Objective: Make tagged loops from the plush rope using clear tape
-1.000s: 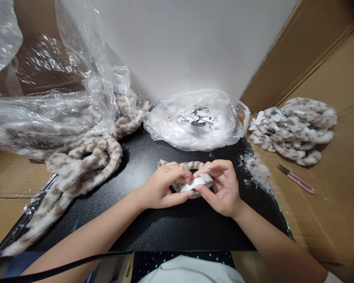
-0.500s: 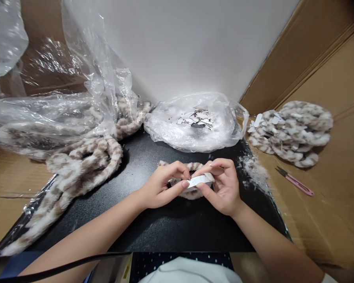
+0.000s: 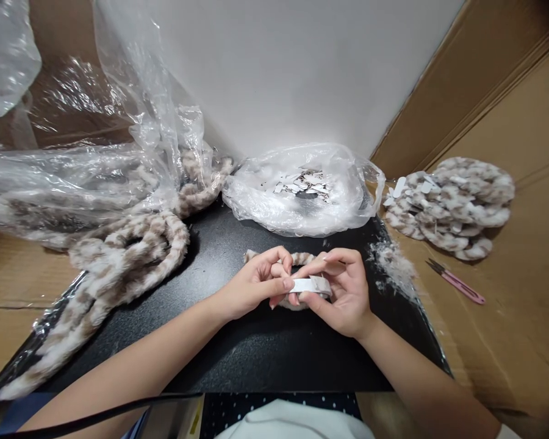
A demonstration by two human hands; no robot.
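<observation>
A small white tag (image 3: 305, 285) is stretched between my hands above the black table (image 3: 274, 360). My left hand (image 3: 260, 280) pinches its left end between thumb and fingers. My right hand (image 3: 341, 286) holds its right end, with the thumb below and the fingers above. Under and behind both hands lies a ring of brown and white furry cord (image 3: 304, 258), partly covered by them. Beyond the hands, an open clear plastic bag (image 3: 265, 207) holds a heap of white tags (image 3: 308, 183).
Furry cords (image 3: 137, 262) and plastic film (image 3: 160, 91) fill the left side. At the right are fluff (image 3: 396, 265), pink-handled snips (image 3: 460, 285) and a tagged furry pile (image 3: 466, 201) on cardboard (image 3: 521, 341). A wall (image 3: 293, 73) stands behind.
The white tag has turned from tilted to nearly level. My left fingers have closed in and shifted around its left end, with fingertips now showing beneath it.
</observation>
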